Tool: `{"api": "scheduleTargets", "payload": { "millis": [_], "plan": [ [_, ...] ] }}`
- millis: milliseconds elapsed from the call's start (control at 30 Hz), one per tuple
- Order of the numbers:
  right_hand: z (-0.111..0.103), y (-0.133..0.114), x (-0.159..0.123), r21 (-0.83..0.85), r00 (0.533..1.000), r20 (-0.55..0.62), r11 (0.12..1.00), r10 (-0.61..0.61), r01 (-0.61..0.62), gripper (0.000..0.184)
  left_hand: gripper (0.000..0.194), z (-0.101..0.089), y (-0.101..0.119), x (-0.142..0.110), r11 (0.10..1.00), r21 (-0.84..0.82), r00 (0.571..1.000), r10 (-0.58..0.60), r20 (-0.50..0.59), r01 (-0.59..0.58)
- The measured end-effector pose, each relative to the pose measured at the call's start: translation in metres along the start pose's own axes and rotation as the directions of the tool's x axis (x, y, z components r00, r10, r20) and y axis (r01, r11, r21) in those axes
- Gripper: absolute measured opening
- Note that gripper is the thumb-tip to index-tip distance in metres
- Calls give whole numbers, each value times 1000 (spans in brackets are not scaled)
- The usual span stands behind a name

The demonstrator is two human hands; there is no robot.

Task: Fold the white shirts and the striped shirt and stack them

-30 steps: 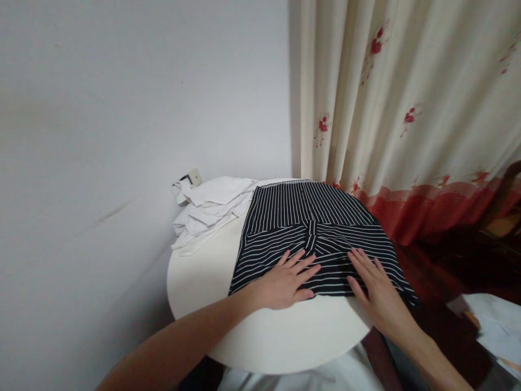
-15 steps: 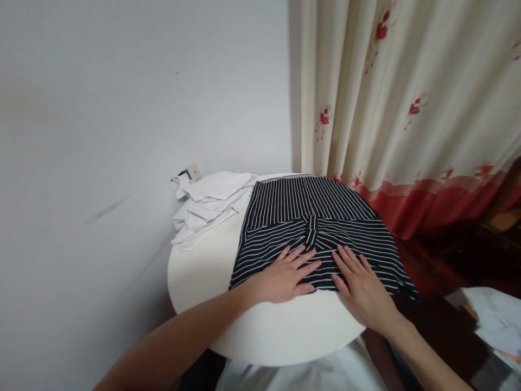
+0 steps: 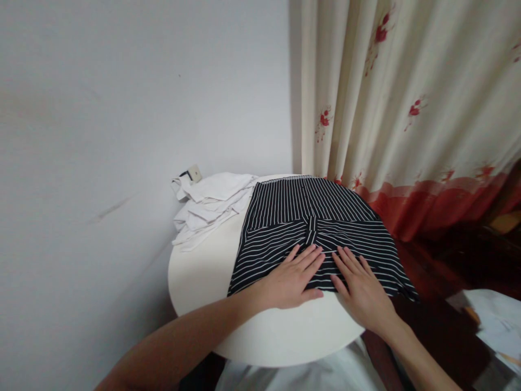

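Note:
A black garment with thin white stripes [image 3: 313, 217] lies spread and folded on a round white table [image 3: 203, 277]. My left hand [image 3: 295, 279] rests flat on the garment's near edge, fingers stretched out. My right hand [image 3: 360, 288] lies flat beside it, fingers spread, almost touching the left hand. Both palms press down on the cloth near its middle. Neither hand holds anything.
A pile of folded white clothes [image 3: 209, 206] sits at the table's back left, against a grey wall with a small socket [image 3: 194, 174]. A cream curtain with red flowers and a red hem [image 3: 407, 119] hangs behind. Something white [image 3: 492, 331] lies low at the right.
My right hand has slid left across the garment, closer to my left hand. My left hand has shifted slightly right and forward. The garment stays in place.

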State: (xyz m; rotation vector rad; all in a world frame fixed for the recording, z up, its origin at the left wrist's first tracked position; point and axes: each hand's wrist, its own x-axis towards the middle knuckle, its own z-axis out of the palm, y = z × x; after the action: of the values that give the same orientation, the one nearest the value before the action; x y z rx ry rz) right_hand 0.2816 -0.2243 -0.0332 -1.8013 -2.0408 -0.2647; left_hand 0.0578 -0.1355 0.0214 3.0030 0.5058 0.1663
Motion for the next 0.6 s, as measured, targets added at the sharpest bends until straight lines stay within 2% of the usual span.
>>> {"api": "scheduleTargets", "payload": {
  "millis": [167, 433, 600],
  "plan": [
    [1, 2, -1, -4, 1000, 9, 1000, -9, 9, 57, 77, 10, -4, 0, 999, -32, 998, -15, 54, 16],
    [2, 4, -1, -18, 1000, 9, 1000, -20, 20, 57, 80, 3, -2, -5, 998, -52, 998, 24, 52, -21],
    [2, 2, 0, -13, 1000, 20, 1000, -9, 9, 57, 79, 8, -4, -3, 998, -55, 998, 17, 57, -13]
  ]
}}
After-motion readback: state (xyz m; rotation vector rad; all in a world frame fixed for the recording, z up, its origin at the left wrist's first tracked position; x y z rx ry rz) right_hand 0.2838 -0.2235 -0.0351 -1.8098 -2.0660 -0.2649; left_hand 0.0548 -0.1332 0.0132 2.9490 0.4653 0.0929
